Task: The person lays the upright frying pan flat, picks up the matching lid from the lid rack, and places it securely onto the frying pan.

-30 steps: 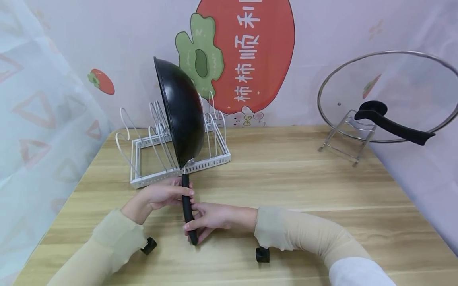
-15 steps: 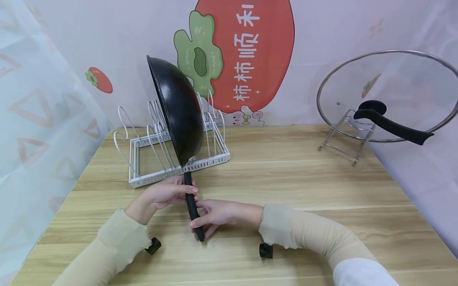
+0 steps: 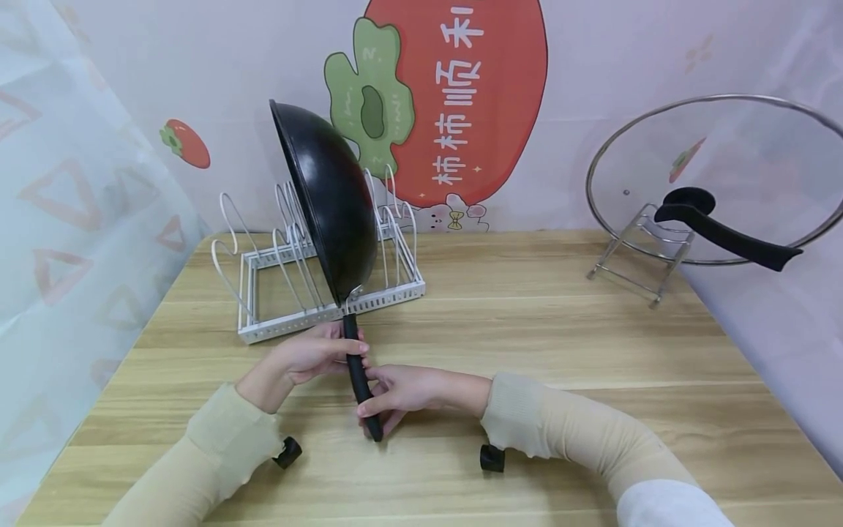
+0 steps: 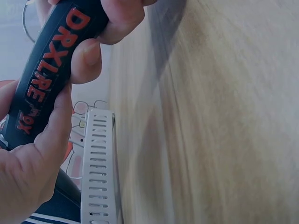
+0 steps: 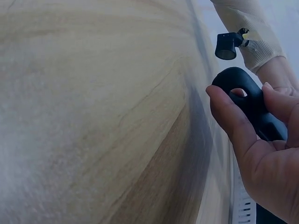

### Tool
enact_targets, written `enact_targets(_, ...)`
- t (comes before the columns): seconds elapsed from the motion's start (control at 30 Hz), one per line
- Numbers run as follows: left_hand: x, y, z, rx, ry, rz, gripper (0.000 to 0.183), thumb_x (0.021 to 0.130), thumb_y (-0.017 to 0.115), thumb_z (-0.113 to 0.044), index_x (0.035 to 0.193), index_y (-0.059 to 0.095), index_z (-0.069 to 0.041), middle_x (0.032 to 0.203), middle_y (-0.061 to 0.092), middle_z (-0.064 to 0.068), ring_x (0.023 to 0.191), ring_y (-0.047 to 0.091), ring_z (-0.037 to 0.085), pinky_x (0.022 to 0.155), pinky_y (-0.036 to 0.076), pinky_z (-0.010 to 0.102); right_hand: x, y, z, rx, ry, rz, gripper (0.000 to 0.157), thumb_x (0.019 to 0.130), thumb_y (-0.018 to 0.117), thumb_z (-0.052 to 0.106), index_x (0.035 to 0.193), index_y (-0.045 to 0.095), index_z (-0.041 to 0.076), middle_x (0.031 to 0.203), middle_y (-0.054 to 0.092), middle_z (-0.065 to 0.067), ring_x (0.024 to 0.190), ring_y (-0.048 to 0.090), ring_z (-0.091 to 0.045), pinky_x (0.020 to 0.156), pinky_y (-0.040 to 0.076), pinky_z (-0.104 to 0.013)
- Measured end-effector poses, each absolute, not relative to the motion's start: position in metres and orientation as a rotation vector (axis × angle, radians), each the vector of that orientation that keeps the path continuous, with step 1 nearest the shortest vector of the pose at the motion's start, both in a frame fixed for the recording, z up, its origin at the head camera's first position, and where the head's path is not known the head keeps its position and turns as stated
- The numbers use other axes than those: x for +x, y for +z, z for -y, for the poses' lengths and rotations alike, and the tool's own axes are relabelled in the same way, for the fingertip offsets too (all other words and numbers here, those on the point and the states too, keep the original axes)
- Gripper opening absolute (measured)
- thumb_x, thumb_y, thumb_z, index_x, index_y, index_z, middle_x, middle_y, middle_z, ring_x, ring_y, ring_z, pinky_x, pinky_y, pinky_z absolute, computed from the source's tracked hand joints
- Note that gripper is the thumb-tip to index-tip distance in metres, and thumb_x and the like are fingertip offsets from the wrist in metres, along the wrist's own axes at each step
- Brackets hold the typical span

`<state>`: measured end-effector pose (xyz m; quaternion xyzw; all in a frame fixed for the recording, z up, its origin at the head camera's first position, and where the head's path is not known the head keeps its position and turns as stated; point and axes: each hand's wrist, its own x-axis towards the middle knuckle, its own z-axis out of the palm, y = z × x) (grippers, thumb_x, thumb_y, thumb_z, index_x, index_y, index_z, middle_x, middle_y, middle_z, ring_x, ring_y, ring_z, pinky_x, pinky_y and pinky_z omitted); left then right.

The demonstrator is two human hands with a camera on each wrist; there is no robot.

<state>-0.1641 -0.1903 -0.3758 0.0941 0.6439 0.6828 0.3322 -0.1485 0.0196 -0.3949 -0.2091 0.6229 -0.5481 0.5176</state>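
A black wok [image 3: 339,197] stands on edge in a white wire rack [image 3: 290,322], its round underside facing right and its top leaning left. Its long black handle [image 3: 358,377] points toward me, with red lettering visible in the left wrist view. My left hand [image 3: 316,351] grips the handle close to the wok. Nearer the handle's end, my right hand [image 3: 402,391] holds it between thumb and fingers. In the right wrist view the handle tip [image 5: 238,81] shows a hanging hole. The wok's inside is hidden from the head view.
At the back right a glass lid [image 3: 632,154] with a black handle [image 3: 731,234] leans on a small metal stand [image 3: 635,271]. The wooden table [image 3: 527,322] meets a printed backdrop [image 3: 263,58] behind. White wire dividers [image 3: 402,227] rise on both sides of the wok.
The wok's top has tilted left and its handle end has swung right, both hands moving right with it. Their hold on the handle looks the same.
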Motion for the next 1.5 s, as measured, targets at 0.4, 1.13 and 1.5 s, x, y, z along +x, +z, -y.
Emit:
enact_targets(0.4, -0.166, -0.376, 0.181, 0.219, 1.818, -1.662, 0.008, 0.096, 0.056, -0.001, 0.101, 0.051, -0.005, 0.087, 0.066, 0.002, 0.086, 0.065, 0.014, 0.088, 0.054, 0.033, -0.15, -0.392, -0.027, -0.484, -1.333, -1.511, 0.031, 0.104, 0.055, -0.002, 0.131, 0.04, -0.005, 0.089, 0.069, -0.011, 0.083, 0.069, -0.023, 0.077, 0.061, -0.043)
enact_targets(1.13, -0.16, -0.372, 0.179, 0.186, 1.834, -1.658, 0.01, 0.095, 0.058, 0.001, 0.1, 0.053, -0.007, 0.087, 0.063, 0.001, 0.084, 0.064, 0.014, 0.086, 0.055, 0.032, -0.146, -0.393, -0.027, -0.508, -1.332, -1.556, 0.036, 0.103, 0.056, -0.003, 0.135, 0.039, -0.006, 0.09, 0.068, -0.012, 0.085, 0.071, -0.028, 0.074, 0.062, -0.044)
enact_targets(1.5, -0.163, -0.365, 0.183, 0.224, 1.816, -1.662, 0.008, 0.097, 0.056, 0.0, 0.101, 0.051, -0.004, 0.089, 0.065, 0.002, 0.087, 0.064, 0.015, 0.086, 0.055, 0.032, -0.149, -0.387, -0.027, -0.566, -1.306, -1.57, 0.042, 0.103, 0.056, -0.003, 0.139, 0.036, -0.009, 0.095, 0.071, -0.021, 0.081, 0.07, -0.024, 0.074, 0.062, -0.043)
